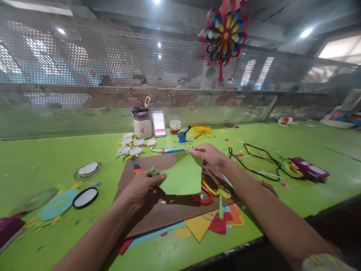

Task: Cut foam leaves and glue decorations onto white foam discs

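A light green paper sheet (pixel 183 175) is held up over a brown sheet (pixel 158 207) on the green table. My left hand (pixel 142 186) is closed, pinching the paper's lower left edge together with a small green-capped object (pixel 153 172). My right hand (pixel 210 156) pinches the paper's upper right corner. Below the paper lie red-handled scissors (pixel 201 197) and yellow-handled scissors (pixel 216 188). Coloured paper pieces (pixel 208 224) poke out from under the brown sheet toward me.
At the back stand a white jar (pixel 142 124), a small cup (pixel 175 127), a blue pot (pixel 182 136) and round white discs (pixel 135 145). A black cable (pixel 259 160) and a purple tool (pixel 308 169) lie right. Round lids (pixel 85 197) lie left. A paper pinwheel (pixel 225 34) hangs on the mesh.
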`<state>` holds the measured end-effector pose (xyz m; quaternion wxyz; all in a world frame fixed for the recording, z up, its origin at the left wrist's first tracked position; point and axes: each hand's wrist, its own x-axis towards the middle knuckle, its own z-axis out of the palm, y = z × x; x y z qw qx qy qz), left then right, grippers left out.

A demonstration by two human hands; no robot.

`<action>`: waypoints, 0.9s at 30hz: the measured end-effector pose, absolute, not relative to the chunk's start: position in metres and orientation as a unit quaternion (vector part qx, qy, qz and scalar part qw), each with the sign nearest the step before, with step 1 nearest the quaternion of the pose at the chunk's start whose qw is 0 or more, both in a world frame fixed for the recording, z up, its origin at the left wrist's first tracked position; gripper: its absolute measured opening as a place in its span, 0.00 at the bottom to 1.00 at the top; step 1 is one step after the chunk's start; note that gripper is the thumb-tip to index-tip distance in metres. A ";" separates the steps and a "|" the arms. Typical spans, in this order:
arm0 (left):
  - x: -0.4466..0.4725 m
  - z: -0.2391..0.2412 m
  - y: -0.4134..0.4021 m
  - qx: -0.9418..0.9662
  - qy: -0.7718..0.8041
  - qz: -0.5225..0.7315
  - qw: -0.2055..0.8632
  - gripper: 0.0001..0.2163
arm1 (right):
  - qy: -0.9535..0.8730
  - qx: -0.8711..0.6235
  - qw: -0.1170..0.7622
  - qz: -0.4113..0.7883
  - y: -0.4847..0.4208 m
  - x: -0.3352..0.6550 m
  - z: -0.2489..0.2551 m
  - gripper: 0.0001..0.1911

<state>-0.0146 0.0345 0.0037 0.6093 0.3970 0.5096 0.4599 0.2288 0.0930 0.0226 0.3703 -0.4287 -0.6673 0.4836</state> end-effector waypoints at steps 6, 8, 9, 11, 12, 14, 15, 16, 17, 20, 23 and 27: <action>-0.021 0.009 0.040 0.350 0.519 0.513 0.588 0.13 | -0.707 -0.485 0.341 0.386 0.103 0.240 0.011 0.15; -0.023 0.012 0.039 0.341 0.516 0.522 0.587 0.12 | -0.746 -0.494 0.293 0.338 0.098 0.243 0.013 0.12; -0.023 0.013 0.038 0.338 0.515 0.525 0.587 0.11 | -0.767 -0.495 0.264 0.311 0.092 0.244 0.014 0.10; -0.023 0.017 0.036 0.334 0.511 0.531 0.587 0.10 | -0.803 -0.497 0.208 0.254 0.077 0.244 0.016 0.07; -0.023 0.019 0.036 0.332 0.509 0.536 0.586 0.10 | -0.816 -0.500 0.182 0.227 0.069 0.243 0.016 0.07; -0.022 0.022 0.035 0.329 0.506 0.544 0.583 0.09 | -0.830 -0.509 0.146 0.177 0.051 0.238 0.016 0.13; -0.021 0.023 0.036 0.327 0.505 0.548 0.581 0.09 | -0.836 -0.511 0.128 0.152 0.044 0.235 0.015 0.16; -0.021 0.023 0.036 0.325 0.503 0.552 0.579 0.09 | -0.847 -0.508 0.103 0.119 0.038 0.232 0.015 0.19; -0.020 0.024 0.036 0.324 0.502 0.556 0.577 0.09 | -0.855 -0.505 0.077 0.085 0.034 0.229 0.014 0.20; -0.020 0.023 0.036 0.327 0.496 0.567 0.571 0.09 | -0.861 -0.506 0.044 0.019 0.028 0.221 0.014 0.26; -0.020 0.023 0.035 0.340 0.493 0.570 0.563 0.10 | -0.832 -0.543 0.090 0.072 0.031 0.219 0.014 0.36; -0.022 0.028 0.035 0.356 0.491 0.571 0.553 0.12 | -0.775 -0.589 0.123 0.192 0.047 0.224 0.009 0.37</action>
